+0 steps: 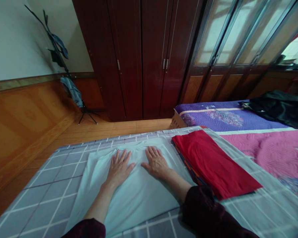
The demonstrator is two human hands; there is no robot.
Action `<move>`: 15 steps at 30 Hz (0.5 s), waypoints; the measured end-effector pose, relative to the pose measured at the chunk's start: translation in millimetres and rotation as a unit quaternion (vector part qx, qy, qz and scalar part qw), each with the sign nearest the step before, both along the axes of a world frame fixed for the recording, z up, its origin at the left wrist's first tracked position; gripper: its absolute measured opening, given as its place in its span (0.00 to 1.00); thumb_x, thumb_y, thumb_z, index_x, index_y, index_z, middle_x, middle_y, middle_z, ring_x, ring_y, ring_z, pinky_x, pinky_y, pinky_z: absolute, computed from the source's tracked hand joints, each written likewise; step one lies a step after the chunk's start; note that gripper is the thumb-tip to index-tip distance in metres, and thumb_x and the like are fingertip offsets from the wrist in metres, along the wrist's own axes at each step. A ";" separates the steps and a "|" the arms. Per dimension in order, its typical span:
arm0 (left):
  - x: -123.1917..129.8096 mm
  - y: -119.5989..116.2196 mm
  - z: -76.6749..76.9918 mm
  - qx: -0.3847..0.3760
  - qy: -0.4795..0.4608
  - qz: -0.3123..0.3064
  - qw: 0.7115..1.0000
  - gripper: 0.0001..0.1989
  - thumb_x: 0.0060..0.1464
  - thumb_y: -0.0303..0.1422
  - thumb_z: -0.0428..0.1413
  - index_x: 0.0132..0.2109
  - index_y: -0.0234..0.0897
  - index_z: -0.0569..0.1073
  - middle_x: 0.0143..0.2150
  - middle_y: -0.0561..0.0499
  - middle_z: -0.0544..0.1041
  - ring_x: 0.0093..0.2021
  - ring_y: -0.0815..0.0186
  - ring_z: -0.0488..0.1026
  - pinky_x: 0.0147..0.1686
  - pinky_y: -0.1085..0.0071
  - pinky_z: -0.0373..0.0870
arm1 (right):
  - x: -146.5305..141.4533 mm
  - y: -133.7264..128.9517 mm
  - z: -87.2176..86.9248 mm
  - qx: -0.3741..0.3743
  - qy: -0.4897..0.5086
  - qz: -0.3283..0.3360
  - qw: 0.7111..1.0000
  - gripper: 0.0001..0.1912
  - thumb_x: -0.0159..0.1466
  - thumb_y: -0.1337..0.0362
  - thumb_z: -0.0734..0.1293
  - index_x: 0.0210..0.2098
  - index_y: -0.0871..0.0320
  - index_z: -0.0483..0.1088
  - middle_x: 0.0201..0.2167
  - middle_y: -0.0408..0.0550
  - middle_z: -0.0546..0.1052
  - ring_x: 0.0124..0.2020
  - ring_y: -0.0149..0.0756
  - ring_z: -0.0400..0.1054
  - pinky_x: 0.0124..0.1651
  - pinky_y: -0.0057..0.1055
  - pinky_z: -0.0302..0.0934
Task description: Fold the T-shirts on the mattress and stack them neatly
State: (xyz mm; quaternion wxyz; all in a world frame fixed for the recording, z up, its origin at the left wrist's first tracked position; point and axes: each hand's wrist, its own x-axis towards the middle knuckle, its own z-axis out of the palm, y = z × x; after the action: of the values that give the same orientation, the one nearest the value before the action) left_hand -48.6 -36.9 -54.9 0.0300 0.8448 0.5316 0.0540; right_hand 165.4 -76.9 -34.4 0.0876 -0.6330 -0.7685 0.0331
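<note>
A pale mint-green cloth (136, 198), seemingly a garment, lies spread over the bed with small wrinkles near its far edge. Flat on its far left part rests my left hand (119, 170), fingers spread and thumb pointing inward. My right hand (156, 162) presses flat on the same cloth a short way to the right, its fingers stretched out. Neither hand grips anything. Close to my right forearm is a folded red cloth (213, 162), lying on top of other darker folded fabric whose edges show on its left side.
Grey checked bedding (52, 188) covers the bed beneath. To the right is a purple and pink bedspread (228, 119) with a dark garment (280, 105) on it. A dark red wardrobe (141, 59) stands beyond the bed, and a coat rack (62, 62) at the left wall.
</note>
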 end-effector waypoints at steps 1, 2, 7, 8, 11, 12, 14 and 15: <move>0.3 0.1 0.6 -0.002 0.001 -0.001 1.000 0.31 0.61 0.49 0.41 0.67 0.42 0.52 0.70 0.51 0.48 0.69 0.47 0.38 0.63 0.48 0.40 | 5.2 1.7 1.2 0.002 -0.001 -0.034 0.999 0.38 0.66 0.47 0.54 0.64 0.71 0.51 0.66 0.66 0.50 0.67 0.53 0.40 0.65 0.47 0.37; 0.5 0.3 1.2 -0.004 0.001 -0.001 1.000 0.31 0.61 0.49 0.41 0.67 0.41 0.52 0.70 0.50 0.48 0.69 0.47 0.38 0.63 0.48 0.40 | 9.5 2.7 2.7 0.005 -0.002 -0.065 0.998 0.38 0.67 0.48 0.53 0.63 0.76 0.50 0.65 0.71 0.49 0.66 0.57 0.40 0.64 0.50 0.37; 0.7 1.9 1.4 -0.005 0.001 -0.001 1.000 0.32 0.61 0.50 0.41 0.67 0.41 0.53 0.69 0.50 0.48 0.68 0.46 0.38 0.63 0.47 0.40 | -6.2 -20.7 2.3 0.007 0.004 -0.016 1.000 0.38 0.65 0.46 0.56 0.64 0.70 0.52 0.66 0.67 0.49 0.67 0.55 0.40 0.65 0.47 0.38; 0.6 2.1 1.0 -0.004 0.001 -0.001 1.000 0.32 0.61 0.50 0.41 0.67 0.41 0.53 0.69 0.49 0.48 0.68 0.46 0.38 0.63 0.47 0.40 | -12.7 -28.3 0.0 0.009 0.013 0.030 0.999 0.39 0.65 0.45 0.56 0.64 0.67 0.52 0.66 0.63 0.49 0.67 0.52 0.39 0.66 0.45 0.38; 0.0 2.1 0.0 -0.004 -0.001 -0.001 1.000 0.32 0.61 0.50 0.41 0.67 0.40 0.53 0.69 0.49 0.48 0.68 0.46 0.39 0.63 0.47 0.39 | -14.5 -41.6 -6.2 0.013 0.029 0.079 0.996 0.41 0.64 0.41 0.53 0.65 0.67 0.51 0.66 0.63 0.49 0.67 0.50 0.39 0.66 0.44 0.37; -0.1 2.1 -0.1 -0.004 -0.002 -0.001 1.000 0.32 0.61 0.50 0.41 0.67 0.40 0.53 0.69 0.49 0.48 0.68 0.46 0.39 0.63 0.47 0.39 | -7.5 -42.0 -7.2 0.010 0.023 0.050 0.998 0.42 0.64 0.41 0.53 0.65 0.69 0.51 0.66 0.64 0.49 0.67 0.51 0.39 0.66 0.45 0.37; -0.4 2.0 -0.4 -0.005 -0.004 0.000 1.000 0.32 0.61 0.49 0.42 0.67 0.40 0.53 0.69 0.49 0.48 0.68 0.46 0.39 0.63 0.48 0.39 | 13.5 -39.7 -7.0 0.004 -0.002 -0.040 0.999 0.42 0.64 0.43 0.54 0.64 0.72 0.51 0.66 0.67 0.49 0.67 0.53 0.39 0.65 0.47 0.38; -0.5 2.1 -0.6 -0.006 -0.006 0.000 1.000 0.32 0.61 0.49 0.42 0.67 0.40 0.53 0.69 0.49 0.48 0.68 0.46 0.39 0.63 0.48 0.39 | 24.3 -38.9 -6.1 0.001 -0.017 -0.085 0.996 0.41 0.65 0.44 0.54 0.64 0.74 0.51 0.65 0.68 0.49 0.67 0.55 0.39 0.65 0.48 0.39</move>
State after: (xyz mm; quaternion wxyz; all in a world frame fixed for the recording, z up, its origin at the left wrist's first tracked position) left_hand -49.1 -34.8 -55.5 0.0382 0.8441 0.5318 0.0557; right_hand 189.7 -115.7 -40.5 0.0779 -0.6961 -0.7136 0.0137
